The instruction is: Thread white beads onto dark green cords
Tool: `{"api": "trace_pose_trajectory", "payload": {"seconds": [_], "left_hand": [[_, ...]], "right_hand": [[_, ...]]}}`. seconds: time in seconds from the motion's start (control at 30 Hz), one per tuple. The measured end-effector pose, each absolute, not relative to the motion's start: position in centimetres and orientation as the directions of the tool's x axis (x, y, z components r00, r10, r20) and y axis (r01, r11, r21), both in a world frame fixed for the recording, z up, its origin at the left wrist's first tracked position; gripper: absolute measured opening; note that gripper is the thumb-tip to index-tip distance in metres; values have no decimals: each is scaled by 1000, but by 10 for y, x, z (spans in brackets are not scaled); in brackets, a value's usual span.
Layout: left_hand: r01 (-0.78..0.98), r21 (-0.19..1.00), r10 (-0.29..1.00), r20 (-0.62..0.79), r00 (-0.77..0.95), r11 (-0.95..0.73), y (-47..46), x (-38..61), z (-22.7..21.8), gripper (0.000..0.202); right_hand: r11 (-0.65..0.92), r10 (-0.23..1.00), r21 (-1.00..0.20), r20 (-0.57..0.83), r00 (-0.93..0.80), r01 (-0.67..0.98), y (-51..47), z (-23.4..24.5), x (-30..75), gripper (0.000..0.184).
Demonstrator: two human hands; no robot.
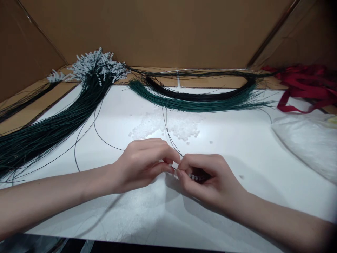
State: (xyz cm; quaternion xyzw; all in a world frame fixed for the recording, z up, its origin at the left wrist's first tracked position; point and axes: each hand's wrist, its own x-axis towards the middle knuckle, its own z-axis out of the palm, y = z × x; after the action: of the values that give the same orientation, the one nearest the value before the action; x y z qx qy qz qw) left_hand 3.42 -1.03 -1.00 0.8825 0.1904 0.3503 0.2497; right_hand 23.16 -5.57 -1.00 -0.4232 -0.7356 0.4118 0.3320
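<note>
Over the white board, my left hand [143, 161] and my right hand [207, 174] meet fingertip to fingertip. My left thumb and index finger pinch a thin dark wire [173, 167], and a small white bead shows by the fingertips. My right hand is closed on a beaded wire [195, 177], whose row of pale beads lies partly hidden inside the curled fingers. Two thin dark strands [168, 131] rise from between the hands toward the back. Just beyond them spreads a pile of loose white beads [165, 123].
At left lies a thick bundle of dark green wires [76, 105] with white beaded tips [98, 66]. Bare green wires [195, 104] curve along the back. On the right are red ribbon [305, 91] and a clear plastic bag [308, 140]. Cardboard walls [168, 31] stand around the board.
</note>
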Motion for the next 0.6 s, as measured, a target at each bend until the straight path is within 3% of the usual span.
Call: {"api": "trace_pose_trajectory", "payload": {"seconds": [0.33,0.6], "left_hand": [[113,569,491,573,656,-815,-12,34,-14,15],[220,561,553,537,636,-798,-14,35,-14,17]], "right_hand": [[313,903,-884,164,-397,347,-56,-10,231,23],[318,896,-877,154,-416,359,-56,-9,230,22]]}}
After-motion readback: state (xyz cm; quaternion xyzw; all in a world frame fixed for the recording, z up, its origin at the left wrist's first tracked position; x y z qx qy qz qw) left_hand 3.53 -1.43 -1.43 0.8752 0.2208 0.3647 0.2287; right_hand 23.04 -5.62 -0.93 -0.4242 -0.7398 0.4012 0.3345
